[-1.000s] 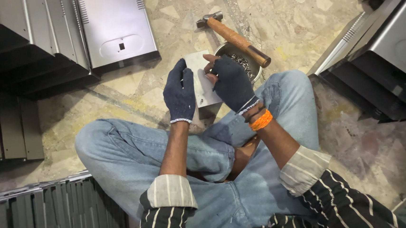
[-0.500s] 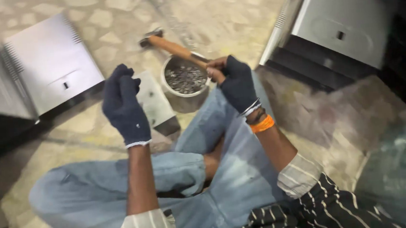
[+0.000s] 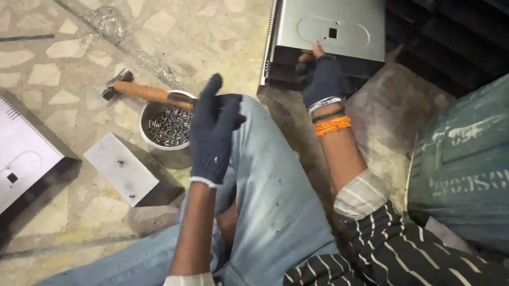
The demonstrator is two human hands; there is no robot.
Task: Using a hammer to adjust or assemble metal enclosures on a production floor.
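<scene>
I sit on the floor in blue jeans, both hands in dark gloves. My right hand (image 3: 322, 80) reaches to the upper right and grips the near edge of a folded grey sheet-metal panel (image 3: 332, 21) on top of a stack. My left hand (image 3: 212, 131) hovers above my knee, fingers loosely apart, holding nothing. Just left of it stands a round metal bowl of small screws (image 3: 167, 126), with a wooden-handled hammer (image 3: 143, 93) resting across its rim.
A small flat grey metal block (image 3: 122, 169) lies on the stone floor left of the bowl. Another grey panel (image 3: 5, 160) lies at far left. A green plastic container (image 3: 483, 163) stands at right, and dark stacked metal parts (image 3: 466, 14) fill the upper right.
My view has swung right. My right hand left the hammer and bowl area and reached out to the panel stack. My left hand stayed raised over my knee.
</scene>
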